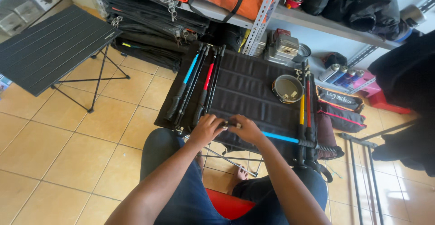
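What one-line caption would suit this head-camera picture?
Seated person's left hand and right hand grip the end of a blue trekking pole on a black folding table.

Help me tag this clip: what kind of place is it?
Probably a camping-gear storeroom or shop workspace: trekking poles on a black folding table, packed bags on a metal shelf, and both hands holding a blue-banded pole.

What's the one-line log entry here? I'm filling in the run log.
left hand: grips pole end | right hand: grips blue trekking pole | on: black table
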